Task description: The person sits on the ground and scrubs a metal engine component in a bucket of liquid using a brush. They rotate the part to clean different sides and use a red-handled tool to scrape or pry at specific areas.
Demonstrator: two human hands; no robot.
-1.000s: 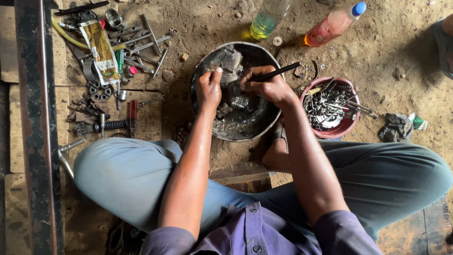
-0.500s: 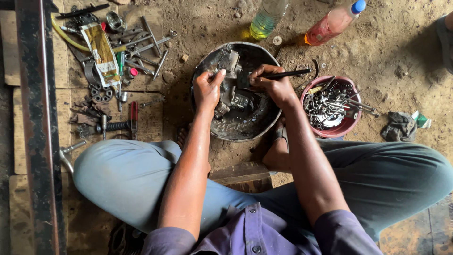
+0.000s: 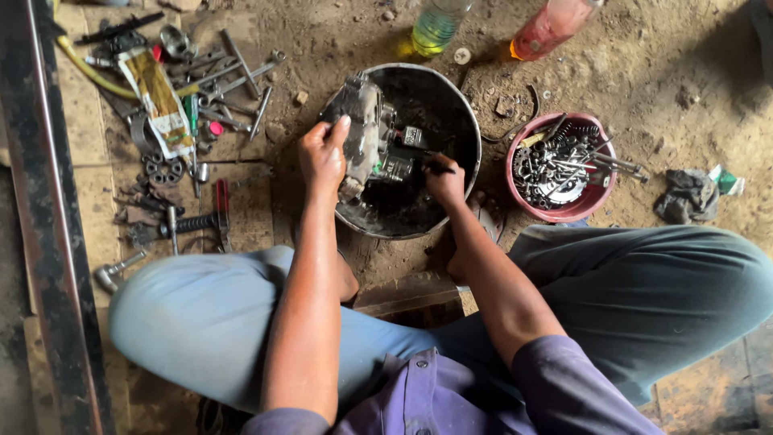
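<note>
Down low, squatting on a dirt floor over a round metal basin (image 3: pixel 473 133). Gripping a grey engine part (image 3: pixel 366 121) with the left hand (image 3: pixel 322 157), fingers wrapped over its near edge, thumb up along its side, tilting it on end inside the basin, toward the left wall. Pinching a thin dark tool (image 3: pixel 440 169) in the right hand (image 3: pixel 445 185), fingers pressed together round the handle, tip set against the smaller black pieces at the part's foot; hard to tell what kind of tool, with so little of it in view.

As for progress, judged from how things lie: already stripped out and lying in the basin, with dark oily muck on the bottom. Not clean yet, though: grime all over the casing, black residue on the basin floor, small pieces loose beside it. Somewhere in the middle of the work, by the look of it, with most of the surface left to do.

Round about: just right of the basin, a red bowl (image 3: pixel 564 214) heaped with bolts, springs and other small steel bits. Beyond, at the top edge, a green bottle (image 3: pixel 435 28) and a pink bottle (image 3: pixel 551 28), apart from each other. Further right, a crumpled rag (image 3: pixel 688 196). Off to the left, spanners (image 3: pixel 233 76), a printed packet (image 3: pixel 161 101) and a hammer (image 3: pixel 193 224) scattered on boards, well apart from both hands, beside a dark steel beam (image 3: pixel 40 201).
</note>
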